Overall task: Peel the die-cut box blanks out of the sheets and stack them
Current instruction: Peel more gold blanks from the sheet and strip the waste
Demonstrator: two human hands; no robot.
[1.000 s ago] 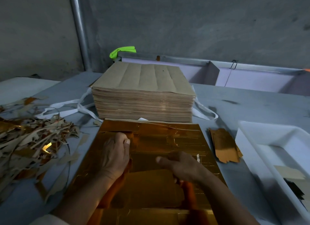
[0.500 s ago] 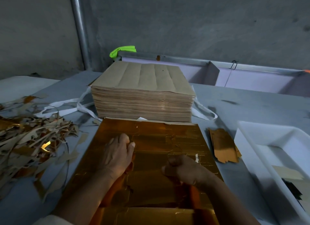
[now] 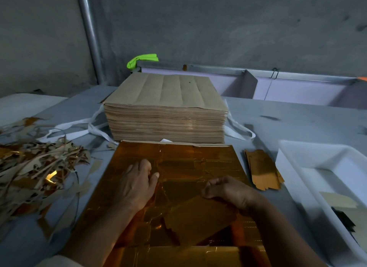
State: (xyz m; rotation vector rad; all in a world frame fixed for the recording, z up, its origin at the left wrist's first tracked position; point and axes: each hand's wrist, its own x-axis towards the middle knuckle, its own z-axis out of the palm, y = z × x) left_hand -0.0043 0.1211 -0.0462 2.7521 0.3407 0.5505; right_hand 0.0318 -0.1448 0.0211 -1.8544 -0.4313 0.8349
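A shiny gold die-cut sheet (image 3: 198, 161) lies flat on the grey table in front of me. My left hand (image 3: 137, 184) presses down on its left half, fingers spread flat. My right hand (image 3: 228, 191) pinches the top edge of a gold box blank (image 3: 198, 221) that is lifted and tilted out of the sheet, its brown side partly showing. A small stack of peeled gold blanks (image 3: 262, 172) lies on the table right of the sheet. A tall pile of brown-backed sheets (image 3: 166, 109) stands just behind the gold sheet.
A heap of gold and brown waste strips (image 3: 37, 171) covers the left of the table. White strapping (image 3: 79, 127) trails from under the pile. A white plastic tray (image 3: 294, 179) with a few scraps sits at the right. A metal trough (image 3: 248, 83) runs along the back.
My right hand has curled onto a blank and pulled it up and free of the sheet, tilting it toward me. My left hand shifted slightly forward while pressing on the sheet.
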